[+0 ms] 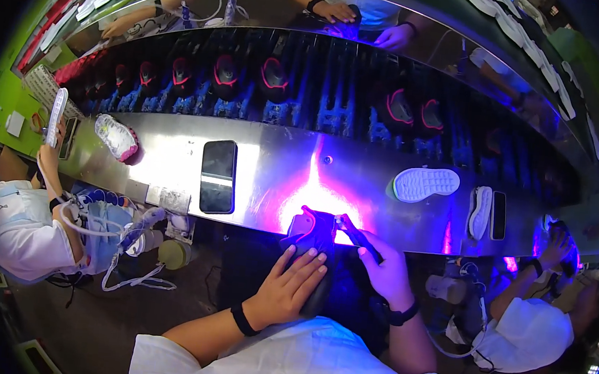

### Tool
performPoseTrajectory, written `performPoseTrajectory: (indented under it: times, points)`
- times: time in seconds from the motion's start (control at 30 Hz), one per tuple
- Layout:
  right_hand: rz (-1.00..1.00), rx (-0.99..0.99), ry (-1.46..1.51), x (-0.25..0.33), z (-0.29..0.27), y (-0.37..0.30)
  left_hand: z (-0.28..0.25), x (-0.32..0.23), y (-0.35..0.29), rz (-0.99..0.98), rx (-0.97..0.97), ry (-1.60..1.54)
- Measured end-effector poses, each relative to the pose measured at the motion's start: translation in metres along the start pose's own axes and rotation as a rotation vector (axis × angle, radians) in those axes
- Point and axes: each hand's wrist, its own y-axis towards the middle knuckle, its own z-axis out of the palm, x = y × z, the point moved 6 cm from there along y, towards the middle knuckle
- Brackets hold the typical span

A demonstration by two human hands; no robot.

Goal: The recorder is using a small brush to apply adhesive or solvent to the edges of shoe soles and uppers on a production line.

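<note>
Near the front edge of the metal bench, a dark shoe upper is lit by strong violet light. My left hand grips it from the near side, fingers laid together over its top and the thumb side partly hidden. My right hand is closed around a brush with a slim black handle. The brush's pale tip touches or nearly touches the right side of the upper; the glare hides which.
A phone lies left on the bench, with a shoe farther left. White soles rest at right. Behind, dark uppers with pink edges stand on a conveyor with blue supports. Co-workers sit both sides; one at right.
</note>
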Motion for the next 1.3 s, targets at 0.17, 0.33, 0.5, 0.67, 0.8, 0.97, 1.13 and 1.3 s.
performPoseTrajectory:
  times: [0.17,0.33,0.5,0.67,0.8,0.97,1.13,1.3]
  points:
    - [0.042,0.074,0.098,-0.004,0.002,-0.023,-0.004,0.001,0.002,0.028,0.03,0.003]
    - [0.016,0.096,0.051,-0.001,0.002,-0.029,-0.003,0.002,0.001,0.062,0.051,0.03]
    - [-0.003,0.084,0.158,-0.006,0.01,-0.043,-0.004,0.003,0.004,0.036,0.036,-0.046]
    - [0.183,0.188,0.319,-0.019,0.013,-0.085,-0.003,0.0,0.007,0.052,0.065,-0.009]
    - [0.17,0.153,0.296,-0.01,0.001,-0.074,-0.003,-0.006,0.014,0.028,0.076,-0.001]
    - [0.139,0.159,0.256,-0.003,-0.008,-0.072,0.0,-0.015,0.026,-0.027,0.048,0.006]
    - [0.15,0.169,0.34,-0.006,-0.016,-0.09,0.005,-0.023,0.041,-0.029,-0.001,0.086]
    - [0.16,0.142,0.404,-0.004,-0.021,-0.098,0.005,-0.031,0.058,-0.075,-0.02,0.126]
